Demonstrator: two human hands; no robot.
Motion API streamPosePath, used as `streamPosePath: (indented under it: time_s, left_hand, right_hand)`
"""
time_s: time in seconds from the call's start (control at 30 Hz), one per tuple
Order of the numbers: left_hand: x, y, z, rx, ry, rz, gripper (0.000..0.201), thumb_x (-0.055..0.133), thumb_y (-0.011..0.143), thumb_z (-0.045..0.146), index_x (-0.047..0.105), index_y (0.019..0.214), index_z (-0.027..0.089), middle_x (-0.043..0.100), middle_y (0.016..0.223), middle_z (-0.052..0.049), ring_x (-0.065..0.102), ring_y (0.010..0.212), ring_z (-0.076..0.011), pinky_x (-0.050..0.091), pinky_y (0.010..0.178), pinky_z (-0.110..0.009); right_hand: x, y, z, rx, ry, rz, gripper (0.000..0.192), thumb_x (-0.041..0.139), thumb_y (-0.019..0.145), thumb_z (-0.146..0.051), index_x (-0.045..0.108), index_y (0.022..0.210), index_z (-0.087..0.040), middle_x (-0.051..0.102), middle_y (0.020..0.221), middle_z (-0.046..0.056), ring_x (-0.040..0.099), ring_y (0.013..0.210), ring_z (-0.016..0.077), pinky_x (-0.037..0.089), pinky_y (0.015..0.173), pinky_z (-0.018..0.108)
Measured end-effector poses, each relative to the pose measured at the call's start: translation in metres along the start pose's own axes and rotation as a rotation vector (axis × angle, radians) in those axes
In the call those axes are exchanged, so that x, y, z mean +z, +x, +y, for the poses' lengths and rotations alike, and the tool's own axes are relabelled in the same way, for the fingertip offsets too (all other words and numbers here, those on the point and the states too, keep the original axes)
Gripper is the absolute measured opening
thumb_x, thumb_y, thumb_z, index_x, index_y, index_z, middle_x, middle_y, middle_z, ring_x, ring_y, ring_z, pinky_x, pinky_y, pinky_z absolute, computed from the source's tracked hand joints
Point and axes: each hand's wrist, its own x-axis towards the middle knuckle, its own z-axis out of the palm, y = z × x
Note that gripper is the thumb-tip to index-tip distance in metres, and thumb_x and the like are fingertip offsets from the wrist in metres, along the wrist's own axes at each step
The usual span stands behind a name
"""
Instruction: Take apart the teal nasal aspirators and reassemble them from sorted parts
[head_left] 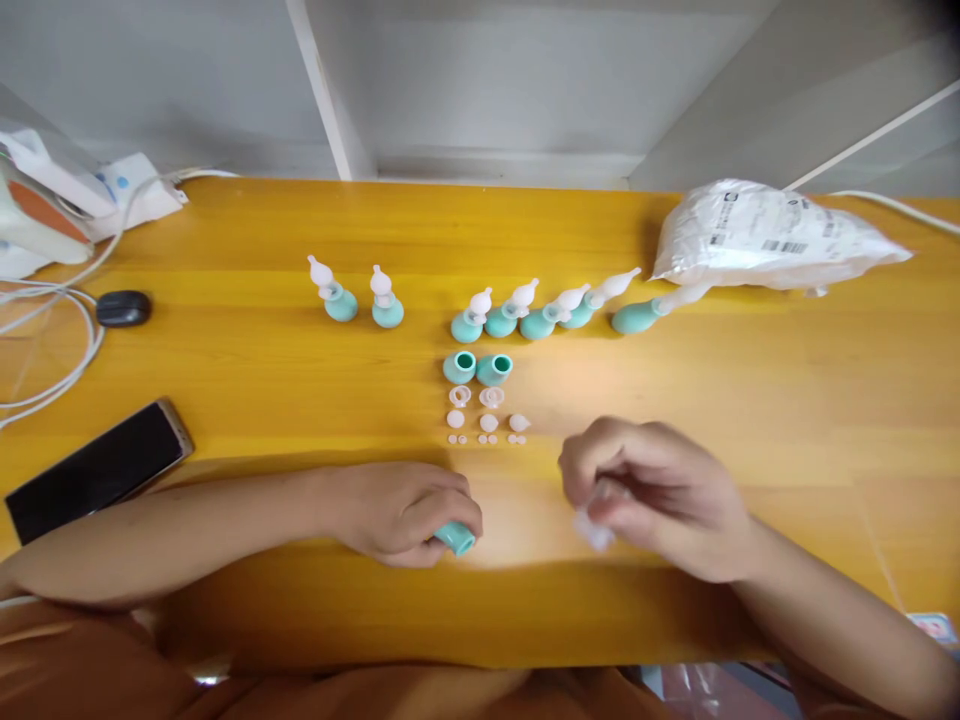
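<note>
Left hand (pixel 401 512) sits low and just left of center in the frame, fingers curled tight around a teal bulb (pixel 455 537) whose open end pokes out toward the right, resting on the yellow table (pixel 247 370). Right hand (pixel 652 497) is a bit right of center, fingers pinched shut around a small clear-white piece (pixel 595 530); it's blurry, so I can't tell exactly what part it is.

Just above the hands, mid-frame, are two open teal bulbs (pixel 477 368), and below them small white rings, caps and dots (pixel 487 412) in neat rows. Further up runs a row of assembled teal bulbs with white tips (pixel 547 310), plus two more (pixel 358 295) standing apart to the left. Upper right has a white plastic bag (pixel 772 235). A dark phone (pixel 97 468) lies at the left edge, with a black mouse (pixel 123 308) above it.
</note>
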Motion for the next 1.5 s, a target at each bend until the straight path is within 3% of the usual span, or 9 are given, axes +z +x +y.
streamPosePath:
  time_s: [0.1, 0.23, 0.37, 0.63, 0.77, 1.07, 1.2, 1.3, 1.5]
  left_hand:
    - [-0.001, 0.0, 0.0, -0.015, 0.021, 0.001, 0.045, 0.063, 0.099, 0.009, 0.041, 0.136, 0.024, 0.072, 0.101, -0.007, 0.069, 0.084, -0.0194, 0.057, 0.078, -0.029]
    - [-0.002, 0.001, 0.0, -0.007, 0.052, -0.012, 0.047, 0.062, 0.097, 0.007, 0.04, 0.135, 0.024, 0.071, 0.098, -0.005, 0.066, 0.081, -0.0194, 0.054, 0.076, -0.029]
    - [-0.001, 0.001, -0.001, -0.002, 0.071, -0.008, 0.046, 0.061, 0.096, 0.007, 0.04, 0.134, 0.023, 0.07, 0.097, -0.005, 0.066, 0.08, -0.0192, 0.053, 0.075, -0.029]
    - [0.001, -0.001, -0.003, -0.028, 0.083, -0.01, 0.051, 0.062, 0.096, 0.009, 0.038, 0.139, 0.023, 0.073, 0.101, -0.006, 0.069, 0.08, -0.0211, 0.056, 0.076, -0.032]
    - [-0.001, 0.0, -0.002, -0.029, 0.089, -0.023, 0.049, 0.06, 0.097, 0.01, 0.038, 0.139, 0.022, 0.073, 0.101, -0.007, 0.068, 0.08, -0.0208, 0.055, 0.076, -0.032]
    - [-0.002, 0.001, -0.002, -0.024, 0.095, -0.034, 0.047, 0.058, 0.096, 0.011, 0.038, 0.137, 0.021, 0.072, 0.101, -0.007, 0.066, 0.079, -0.0206, 0.055, 0.075, -0.033]
    - [-0.002, 0.001, -0.002, -0.019, 0.11, -0.028, 0.045, 0.058, 0.096, 0.011, 0.04, 0.136, 0.02, 0.072, 0.098, -0.006, 0.064, 0.077, -0.0203, 0.054, 0.073, -0.032]
    - [-0.002, 0.002, -0.003, -0.01, 0.112, -0.023, 0.044, 0.059, 0.096, 0.011, 0.041, 0.135, 0.019, 0.072, 0.098, -0.007, 0.065, 0.076, -0.0202, 0.054, 0.072, -0.032]
    - [-0.001, 0.002, -0.002, -0.02, 0.117, -0.021, 0.044, 0.058, 0.097, 0.011, 0.04, 0.136, 0.021, 0.072, 0.098, -0.006, 0.066, 0.076, -0.0196, 0.053, 0.072, -0.032]
  right_hand:
    - [-0.02, 0.009, 0.002, -0.004, -0.511, 0.186, 0.025, 0.068, 0.113, -0.044, 0.064, 0.096, -0.025, 0.065, 0.073, -0.001, 0.058, 0.056, 0.0157, 0.047, 0.055, 0.03]
    - [-0.028, 0.02, 0.024, -0.009, -0.768, 0.134, 0.014, 0.065, 0.114, -0.036, 0.066, 0.108, -0.023, 0.071, 0.096, 0.006, 0.066, 0.071, 0.019, 0.054, 0.069, 0.033]
    - [-0.023, 0.026, 0.041, 0.001, -0.761, 0.101, 0.01, 0.057, 0.114, -0.025, 0.066, 0.109, -0.022, 0.071, 0.098, 0.007, 0.067, 0.075, 0.0196, 0.056, 0.071, 0.033]
    - [-0.026, 0.03, 0.066, 0.009, -0.755, 0.144, 0.012, 0.067, 0.108, -0.029, 0.071, 0.115, -0.021, 0.077, 0.093, 0.005, 0.069, 0.069, 0.0186, 0.058, 0.069, 0.032]
    - [-0.036, 0.028, 0.061, 0.066, -0.678, 0.061, 0.03, 0.069, 0.105, -0.03, 0.071, 0.134, -0.02, 0.077, 0.091, 0.005, 0.071, 0.07, 0.0203, 0.061, 0.069, 0.033]
    - [-0.041, 0.029, 0.055, 0.036, -0.697, -0.025, 0.01, 0.064, 0.108, -0.025, 0.073, 0.11, -0.021, 0.075, 0.09, 0.005, 0.071, 0.073, 0.021, 0.057, 0.069, 0.033]
    - [-0.04, 0.028, 0.062, 0.031, -0.688, -0.012, 0.019, 0.064, 0.109, -0.027, 0.072, 0.125, -0.02, 0.074, 0.09, 0.005, 0.071, 0.073, 0.0209, 0.058, 0.07, 0.034]
    - [-0.043, 0.028, 0.062, 0.009, -0.659, -0.014, 0.029, 0.062, 0.11, -0.026, 0.07, 0.138, -0.022, 0.075, 0.1, 0.007, 0.072, 0.079, 0.0219, 0.062, 0.074, 0.036]
    - [-0.047, 0.031, 0.054, -0.135, -0.625, 0.005, 0.027, 0.058, 0.113, -0.022, 0.075, 0.134, -0.027, 0.074, 0.121, 0.011, 0.077, 0.101, 0.026, 0.069, 0.085, 0.04]
